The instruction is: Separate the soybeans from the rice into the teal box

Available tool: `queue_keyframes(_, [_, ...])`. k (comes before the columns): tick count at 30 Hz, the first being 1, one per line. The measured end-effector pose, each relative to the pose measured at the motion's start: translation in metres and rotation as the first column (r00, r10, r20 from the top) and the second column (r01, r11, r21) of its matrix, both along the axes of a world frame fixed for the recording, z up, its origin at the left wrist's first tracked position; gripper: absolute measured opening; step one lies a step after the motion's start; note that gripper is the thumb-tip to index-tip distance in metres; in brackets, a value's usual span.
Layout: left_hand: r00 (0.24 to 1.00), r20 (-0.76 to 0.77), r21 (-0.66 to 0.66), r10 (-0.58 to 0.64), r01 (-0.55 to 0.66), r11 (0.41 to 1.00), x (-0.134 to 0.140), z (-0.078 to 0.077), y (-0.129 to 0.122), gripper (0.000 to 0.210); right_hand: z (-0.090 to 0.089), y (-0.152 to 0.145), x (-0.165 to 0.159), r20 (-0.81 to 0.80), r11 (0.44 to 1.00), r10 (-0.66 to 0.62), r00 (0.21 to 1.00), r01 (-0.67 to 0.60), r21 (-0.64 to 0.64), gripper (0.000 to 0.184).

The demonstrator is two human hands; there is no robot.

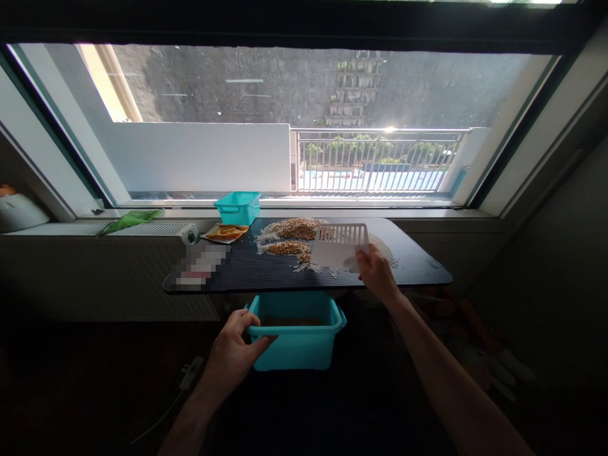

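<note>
My right hand (379, 273) grips the right edge of a flat white slotted scoop (332, 254), its row of slots toward the window. The scoop is over the dark table (413, 269), beside a spread of tan kernels or beans (289, 247) mixed with white grains. A paler heap of white grains (382, 247) lies behind my right hand. Below the table's near edge, my left hand (235, 348) holds the left front rim of a turquoise bin (294, 348), thumb outside. Dark brown bits (291, 321) cover the bin's bottom.
A smaller turquoise basket (239, 209) stands at the table's back left, near a packet with an orange-brown picture (227, 233). A blurred flat item (202, 266) lies at the left end. Left of the table are a radiator (118, 266) and a green cloth (130, 220).
</note>
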State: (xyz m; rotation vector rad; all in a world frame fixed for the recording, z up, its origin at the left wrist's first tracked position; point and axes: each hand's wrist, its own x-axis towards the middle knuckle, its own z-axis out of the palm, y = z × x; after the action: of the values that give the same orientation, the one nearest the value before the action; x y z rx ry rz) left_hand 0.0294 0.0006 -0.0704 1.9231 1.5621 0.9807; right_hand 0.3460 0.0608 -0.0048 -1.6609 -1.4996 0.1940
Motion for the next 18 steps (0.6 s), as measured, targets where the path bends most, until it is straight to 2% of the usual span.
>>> queue_keyframes(9, [1.0,0.027,0.013,0.003,-0.004,1.0,0.004,0.0032,-0.0032,0.03,-0.0048,-0.0017,-0.002,-0.131,0.999,0.041,0.991,-0.042,-0.007,0.02])
queue_keyframes(18, [1.0,0.028,0.007,0.012,-0.012,1.0,0.0029,-0.0001,-0.001,0.032,-0.0048,-0.0044,-0.0033,-0.089,0.999,0.033,0.995,-0.032,0.017,0.022])
